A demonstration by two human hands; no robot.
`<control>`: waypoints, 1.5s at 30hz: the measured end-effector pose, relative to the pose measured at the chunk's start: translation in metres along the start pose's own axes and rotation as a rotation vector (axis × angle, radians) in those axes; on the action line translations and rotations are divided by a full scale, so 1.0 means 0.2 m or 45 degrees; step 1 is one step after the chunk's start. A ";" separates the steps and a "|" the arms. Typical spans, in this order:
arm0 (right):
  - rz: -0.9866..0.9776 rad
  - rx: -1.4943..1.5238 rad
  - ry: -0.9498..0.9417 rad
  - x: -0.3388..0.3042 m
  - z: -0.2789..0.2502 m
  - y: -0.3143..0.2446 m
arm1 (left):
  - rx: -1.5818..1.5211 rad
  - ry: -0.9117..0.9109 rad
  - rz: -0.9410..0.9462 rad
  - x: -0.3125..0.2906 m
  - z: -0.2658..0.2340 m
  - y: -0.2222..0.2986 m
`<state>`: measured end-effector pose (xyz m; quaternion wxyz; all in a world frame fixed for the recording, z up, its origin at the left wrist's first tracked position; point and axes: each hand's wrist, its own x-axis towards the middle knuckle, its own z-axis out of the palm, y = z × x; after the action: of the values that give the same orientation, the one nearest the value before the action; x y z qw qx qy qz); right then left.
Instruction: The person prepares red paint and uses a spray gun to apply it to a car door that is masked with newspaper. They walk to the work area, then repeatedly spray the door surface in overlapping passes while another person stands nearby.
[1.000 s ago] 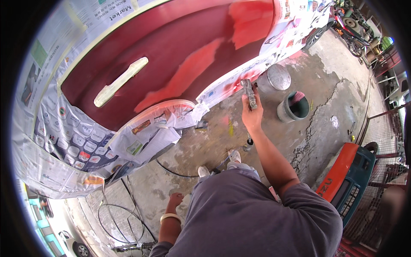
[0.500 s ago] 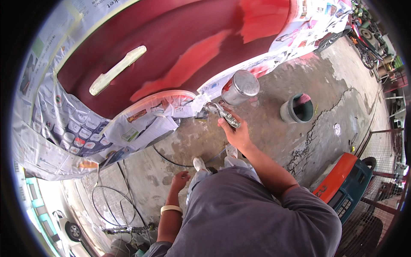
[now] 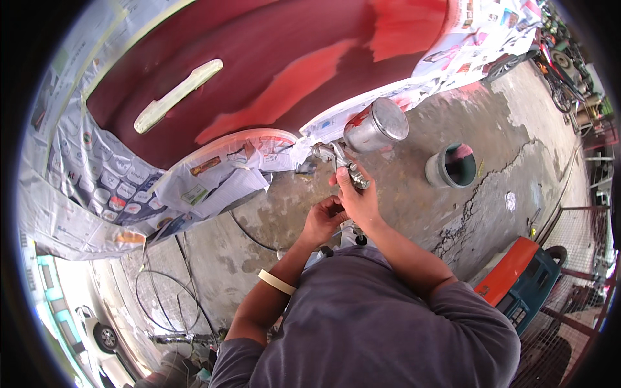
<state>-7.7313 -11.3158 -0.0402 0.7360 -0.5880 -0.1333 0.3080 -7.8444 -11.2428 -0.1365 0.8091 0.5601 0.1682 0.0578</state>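
Right hand (image 3: 361, 199) wraps round silver metal spray gun (image 3: 349, 169) with round lidded cup (image 3: 381, 124), centre of frame. Left hand (image 3: 322, 223) just below, fingers half curled; cannot tell whether it holds anything. Dark red car panel (image 3: 252, 61), top, has 2 brighter patches. White printed masking paper (image 3: 107, 184), left, shows logos, lettering. Orange-and-teal bumper (image 3: 514, 268), lower right, bears lettering. Grey cylindrical bucket (image 3: 438, 171), right of centre.

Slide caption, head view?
Right hand grips silver metal spray gun, left hand close by, near dark red car panel framed by printed paper.
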 end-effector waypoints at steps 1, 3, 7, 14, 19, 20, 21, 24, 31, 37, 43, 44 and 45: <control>-0.012 -0.019 0.012 0.00 -0.01 0.01 | 0.011 0.004 0.020 0.00 0.01 0.01; -0.039 -0.061 0.032 0.00 -0.02 0.03 | 0.200 -0.094 -0.077 0.00 0.00 0.07; -0.133 -0.096 0.095 -0.01 0.00 0.06 | 0.271 -0.230 -0.169 -0.01 -0.04 0.10; -0.178 -0.157 0.105 -0.03 0.08 0.10 | 0.004 -0.065 0.067 -0.07 -0.04 0.04; -0.171 -0.168 0.085 -0.03 0.08 0.10 | 0.329 -0.191 -0.136 -0.07 -0.11 0.06; -0.176 -0.177 0.079 -0.02 0.07 0.12 | 0.255 -0.176 -0.158 -0.08 -0.10 0.04; -0.185 -0.182 0.078 -0.01 0.06 0.13 | 0.186 -0.166 -0.179 -0.07 -0.08 0.04; -0.205 -0.248 0.043 0.01 0.05 0.08 | 0.078 -0.075 -0.018 -0.10 -0.06 0.05; -0.446 -0.322 0.063 0.20 -0.04 0.00 | 1.127 0.280 -0.443 -0.50 -0.66 -0.48; -0.500 -0.507 0.278 0.41 -0.22 -0.10 | 1.308 0.395 -1.227 -1.47 -0.98 -0.99; -0.775 -0.589 0.528 0.45 -0.24 -0.19 | 0.895 0.318 -1.072 -1.69 -0.86 -0.89; -0.858 -0.648 0.586 0.51 -0.26 -0.11 | 0.828 0.355 -0.976 -1.66 -0.85 -0.88; -0.825 -0.619 0.531 0.53 -0.26 -0.05 | 0.948 0.329 -0.916 -1.61 -0.87 -0.89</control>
<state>-7.6179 -11.2929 -0.0620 0.6461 -0.7211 -0.2278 -0.1036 -8.2211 -11.2440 -0.2894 0.4969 0.7047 0.4570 -0.2183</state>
